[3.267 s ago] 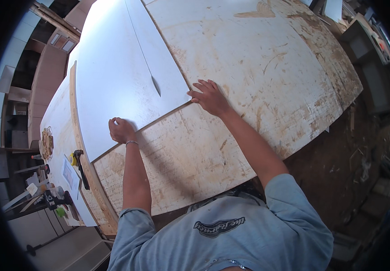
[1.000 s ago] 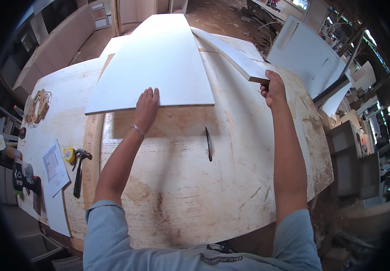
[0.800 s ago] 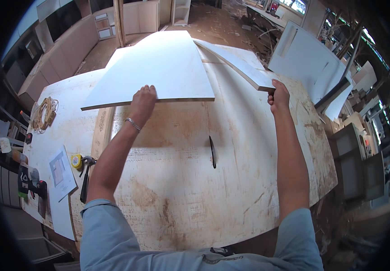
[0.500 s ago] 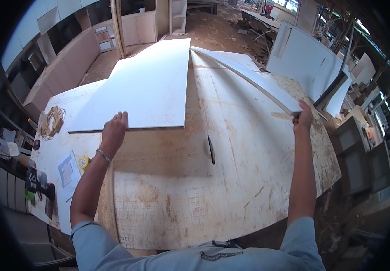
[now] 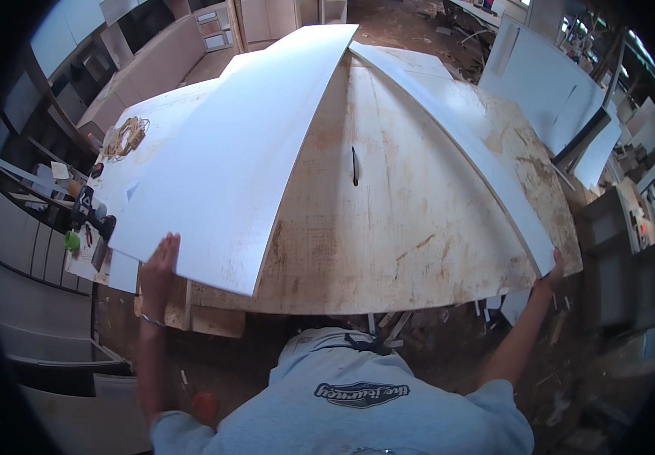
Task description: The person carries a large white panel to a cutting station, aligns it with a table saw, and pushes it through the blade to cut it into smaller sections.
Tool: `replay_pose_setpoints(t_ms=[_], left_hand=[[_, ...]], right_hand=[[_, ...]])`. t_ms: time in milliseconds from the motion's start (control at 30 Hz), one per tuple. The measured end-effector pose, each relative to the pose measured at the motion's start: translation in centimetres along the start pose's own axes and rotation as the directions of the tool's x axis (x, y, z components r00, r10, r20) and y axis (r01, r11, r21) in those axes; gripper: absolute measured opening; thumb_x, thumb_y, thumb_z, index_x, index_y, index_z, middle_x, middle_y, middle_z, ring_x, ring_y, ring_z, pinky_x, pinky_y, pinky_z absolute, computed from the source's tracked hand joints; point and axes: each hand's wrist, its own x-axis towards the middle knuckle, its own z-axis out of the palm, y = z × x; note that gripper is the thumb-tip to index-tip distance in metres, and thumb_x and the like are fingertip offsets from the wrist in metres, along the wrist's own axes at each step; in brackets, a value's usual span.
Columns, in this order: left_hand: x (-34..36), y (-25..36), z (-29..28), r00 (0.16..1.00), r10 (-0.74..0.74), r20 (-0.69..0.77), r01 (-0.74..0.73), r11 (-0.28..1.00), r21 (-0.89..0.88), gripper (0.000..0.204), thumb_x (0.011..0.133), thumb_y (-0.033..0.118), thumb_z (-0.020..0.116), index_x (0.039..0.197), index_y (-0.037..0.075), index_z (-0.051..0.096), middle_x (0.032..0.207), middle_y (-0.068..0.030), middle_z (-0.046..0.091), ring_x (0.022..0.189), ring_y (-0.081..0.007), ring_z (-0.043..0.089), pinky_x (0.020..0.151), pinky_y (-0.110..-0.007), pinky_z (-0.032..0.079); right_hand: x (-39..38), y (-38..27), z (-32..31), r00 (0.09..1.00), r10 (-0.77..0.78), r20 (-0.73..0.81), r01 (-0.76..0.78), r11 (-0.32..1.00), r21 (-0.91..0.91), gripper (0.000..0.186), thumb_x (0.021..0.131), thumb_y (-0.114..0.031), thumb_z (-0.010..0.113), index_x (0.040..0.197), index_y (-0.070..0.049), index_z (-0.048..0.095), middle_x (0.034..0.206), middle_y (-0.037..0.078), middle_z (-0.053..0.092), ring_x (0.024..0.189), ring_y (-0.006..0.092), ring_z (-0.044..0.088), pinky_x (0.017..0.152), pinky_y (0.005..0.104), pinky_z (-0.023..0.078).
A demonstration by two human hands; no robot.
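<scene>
A large white board [image 5: 244, 152] lies across the left part of a worn wooden table [image 5: 403, 220]. My left hand [image 5: 159, 265] presses flat on its near edge. A long narrow white strip [image 5: 464, 144] runs along the table's right side. My right hand [image 5: 553, 267] grips that strip's near end at the table's right corner. A dark slot [image 5: 354, 165] shows in the bare table top between the two pieces.
A coil of cord [image 5: 124, 138], small tools and papers [image 5: 84, 220] sit at the table's left end. White panels [image 5: 547, 91] lean at the right. Cabinets [image 5: 153, 61] stand beyond the table. Wood scraps [image 5: 388, 326] litter the floor.
Both white pieces have slid toward me. My left hand has travelled with the board to the table's near left edge, my right hand with the strip to the near right corner.
</scene>
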Motion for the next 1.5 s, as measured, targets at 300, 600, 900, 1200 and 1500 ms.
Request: replay_pose_setpoints(t_ms=[300,600,900,1200,1500], left_hand=[[-16.8,4.8,4.6,0.978,-0.183,0.099,0.177,0.982,0.067,0.059,0.093,-0.003,0.049,0.15,0.014,0.049,0.151,-0.0156,0.052,0.137,-0.0351,0.053,0.106,-0.044,0.051],[-21.3,6.0,10.9,0.933,-0.334,0.135,0.289,0.918,0.271,0.063,0.098,0.001,0.047,0.157,0.019,0.038,0.156,-0.0219,0.041,0.142,-0.0418,0.043,0.11,-0.046,0.047],[-20.2,8.4,12.2,0.703,-0.633,0.326,0.593,0.774,0.224,0.068,0.096,-0.001,0.05,0.159,0.015,0.03,0.159,-0.0295,0.031,0.145,-0.0467,0.036,0.119,-0.049,0.036],[-26.1,15.0,17.9,-0.023,-0.84,0.543,0.61,-0.442,-0.658,0.066,0.101,0.038,0.056,0.147,-0.006,0.04,0.155,-0.0278,0.038,0.141,-0.0423,0.044,0.113,-0.05,0.042],[-21.7,19.7,15.9,0.349,-0.645,0.68,0.122,-0.688,-0.715,0.076,0.103,0.061,0.046,0.151,0.003,0.041,0.15,-0.0125,0.052,0.137,-0.0306,0.051,0.116,-0.043,0.041]], right_hand=[[-2.5,2.4,-16.3,0.959,0.266,-0.098,-0.278,0.951,-0.134,0.05,0.105,-0.035,0.052,0.136,0.004,0.056,0.128,0.017,0.065,0.12,0.0345,0.062,0.104,0.0474,0.046],[-6.2,8.8,-20.3,0.944,0.282,-0.171,-0.325,0.886,-0.331,0.051,0.105,-0.037,0.056,0.133,0.006,0.055,0.128,0.018,0.064,0.115,0.0346,0.064,0.098,0.0493,0.05],[-10.1,15.8,-23.8,0.902,0.413,-0.129,-0.432,0.84,-0.329,0.047,0.109,-0.037,0.048,0.129,0.004,0.053,0.122,0.016,0.064,0.103,0.0324,0.067,0.086,0.0486,0.056],[-9.0,14.9,-23.2,0.974,-0.126,0.186,0.204,0.143,-0.968,0.031,0.098,-0.023,0.053,0.114,0.002,0.064,0.112,0.027,0.068,0.105,0.046,0.063,0.092,0.0516,0.049],[-11.0,11.2,-11.5,0.988,0.138,0.069,0.076,-0.045,-0.996,0.054,0.1,-0.045,0.047,0.119,0.004,0.061,0.115,0.03,0.068,0.111,0.0477,0.063,0.096,0.0555,0.049]])
